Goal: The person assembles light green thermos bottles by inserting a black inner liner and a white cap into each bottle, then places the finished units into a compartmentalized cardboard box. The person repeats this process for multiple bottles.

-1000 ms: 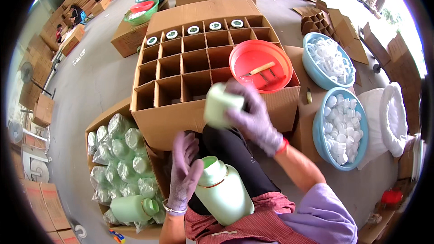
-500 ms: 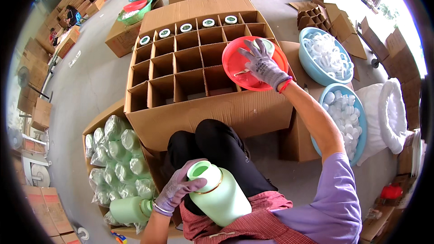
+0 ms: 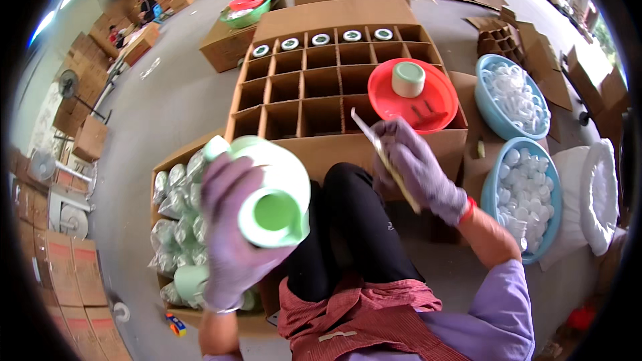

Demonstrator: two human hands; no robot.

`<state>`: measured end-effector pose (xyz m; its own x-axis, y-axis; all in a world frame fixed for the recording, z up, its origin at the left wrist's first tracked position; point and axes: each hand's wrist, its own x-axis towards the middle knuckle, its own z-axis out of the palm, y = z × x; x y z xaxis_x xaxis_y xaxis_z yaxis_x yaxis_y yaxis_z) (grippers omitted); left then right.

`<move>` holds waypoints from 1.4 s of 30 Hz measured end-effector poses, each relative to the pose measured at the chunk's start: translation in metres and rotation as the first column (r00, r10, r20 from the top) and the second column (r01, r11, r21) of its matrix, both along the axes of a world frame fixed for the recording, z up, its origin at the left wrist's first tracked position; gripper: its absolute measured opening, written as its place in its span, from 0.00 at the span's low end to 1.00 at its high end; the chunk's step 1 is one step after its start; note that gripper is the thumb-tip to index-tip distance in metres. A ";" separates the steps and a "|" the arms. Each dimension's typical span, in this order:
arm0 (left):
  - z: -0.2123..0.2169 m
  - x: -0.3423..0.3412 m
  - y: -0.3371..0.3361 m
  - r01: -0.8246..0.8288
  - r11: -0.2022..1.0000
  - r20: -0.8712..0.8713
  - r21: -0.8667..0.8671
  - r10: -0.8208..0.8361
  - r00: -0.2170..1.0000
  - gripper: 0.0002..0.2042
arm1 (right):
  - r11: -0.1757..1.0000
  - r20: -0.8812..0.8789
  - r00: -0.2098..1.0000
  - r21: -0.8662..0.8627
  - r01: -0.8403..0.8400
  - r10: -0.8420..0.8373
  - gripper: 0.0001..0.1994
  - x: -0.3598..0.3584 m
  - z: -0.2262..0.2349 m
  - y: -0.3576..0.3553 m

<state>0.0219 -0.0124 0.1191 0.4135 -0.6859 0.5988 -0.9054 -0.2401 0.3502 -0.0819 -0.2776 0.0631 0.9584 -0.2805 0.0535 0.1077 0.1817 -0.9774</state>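
Observation:
My left hand (image 3: 234,227) wraps around a pale green jug (image 3: 291,174), raised over my lap with its open mouth and pouring lip facing up at me. In my right hand (image 3: 424,170) is a slim stick-like tool (image 3: 397,180) with a tan shaft and a pale narrow tip; its exact kind does not show. That tip points away toward the red basin (image 3: 445,87), which rests on the divided carton (image 3: 321,150). A pale green lid or cup (image 3: 408,80) and two small dark pieces (image 3: 423,108) lie in the basin.
Several capped containers (image 3: 321,39) fill the carton's far row. At left, a box holds plastic-wrapped jugs (image 3: 177,200) and an unwrapped one (image 3: 190,284). To the right stand blue basins of white rings (image 3: 511,100) and white caps (image 3: 525,184), plus a white sack (image 3: 568,197).
My left hand has lifted the jug from my lap and tilted its mouth toward me. My right hand has left the red basin, come nearer, and now holds the slim tool.

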 end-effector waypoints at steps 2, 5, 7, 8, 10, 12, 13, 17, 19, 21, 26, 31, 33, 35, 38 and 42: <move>-0.023 -0.002 -0.024 -0.055 0.996 0.111 0.066 0.048 0.993 0.39 | 0.998 -0.106 0.993 -0.039 -0.047 0.042 0.13 -0.026 -0.004 0.015; -0.050 -0.014 -0.027 -0.124 0.990 0.088 0.066 0.118 0.989 0.40 | 0.715 0.061 0.986 -0.695 -0.068 0.153 0.15 -0.042 -0.004 0.033; -0.060 -0.020 -0.030 -0.153 0.984 0.144 0.091 0.139 0.980 0.39 | 0.530 0.031 0.976 -0.843 -0.091 0.217 0.14 -0.048 -0.011 0.036; -0.064 -0.022 -0.030 -0.163 0.982 0.160 0.097 0.147 0.976 0.39 | 0.495 0.013 0.980 -0.864 -0.091 0.201 0.14 -0.049 -0.017 0.036; -0.068 -0.027 -0.032 -0.178 0.976 0.194 0.122 0.153 0.969 0.38 | 0.428 -0.017 0.985 -0.900 -0.088 0.169 0.13 -0.050 -0.024 0.038; -0.070 -0.032 -0.034 -0.185 0.970 0.229 0.155 0.146 0.962 0.37 | 0.398 -0.071 0.986 -0.908 -0.128 0.154 0.10 -0.047 -0.020 0.040; -0.072 -0.033 -0.034 -0.187 0.967 0.246 0.171 0.142 0.959 0.36 | 0.365 -0.149 0.978 -0.911 -0.194 0.147 0.09 -0.045 -0.020 0.041; -0.084 -0.037 -0.033 -0.208 0.962 0.321 0.178 0.143 0.936 0.33 | 0.494 -0.369 0.915 -0.773 -0.399 0.161 0.12 -0.040 -0.019 0.043; -0.094 -0.039 -0.030 -0.238 0.959 0.340 0.156 0.174 0.924 0.32 | 0.663 -0.521 0.819 -0.529 -0.530 0.239 0.14 -0.036 -0.013 0.046; -0.104 -0.040 -0.029 -0.254 0.960 0.369 0.118 0.195 0.909 0.30 | 0.786 -0.643 0.677 -0.185 -0.590 0.357 0.15 -0.032 -0.010 0.047; -0.119 -0.040 -0.028 -0.274 0.960 0.376 0.053 0.235 0.896 0.26 | 0.807 -0.523 0.642 0.173 -0.565 0.561 0.16 -0.033 -0.027 0.055; -0.130 -0.033 -0.021 -0.265 0.964 0.399 -0.022 0.252 0.882 0.25 | 0.577 -0.233 0.598 0.660 -0.482 0.767 0.16 -0.031 -0.041 0.068; -0.137 -0.033 -0.021 -0.278 0.953 0.310 -0.120 0.302 0.901 0.20 | 0.423 -0.089 0.621 0.806 -0.415 0.779 0.16 -0.033 -0.052 0.083; -0.138 -0.032 -0.022 -0.292 0.949 0.322 -0.121 0.315 0.893 0.24 | 0.198 0.109 0.679 0.912 -0.359 0.726 0.15 -0.037 -0.063 0.097; -0.136 -0.029 -0.023 -0.315 0.934 0.349 -0.168 0.356 0.867 0.30 | -0.289 0.453 0.702 0.891 -0.349 0.549 0.13 -0.035 -0.077 0.122; -0.138 -0.030 -0.029 -0.353 0.905 0.355 -0.238 0.419 0.835 0.35 | -0.618 0.798 0.602 0.490 -0.615 0.034 0.11 -0.020 -0.077 0.165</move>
<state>-0.0083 -0.0413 -0.0185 0.3351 -0.4031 0.8516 -0.8193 -0.5710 0.0521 -0.1022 -0.1122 -0.0137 0.7763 0.1635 0.6087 -0.5451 0.6590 0.5182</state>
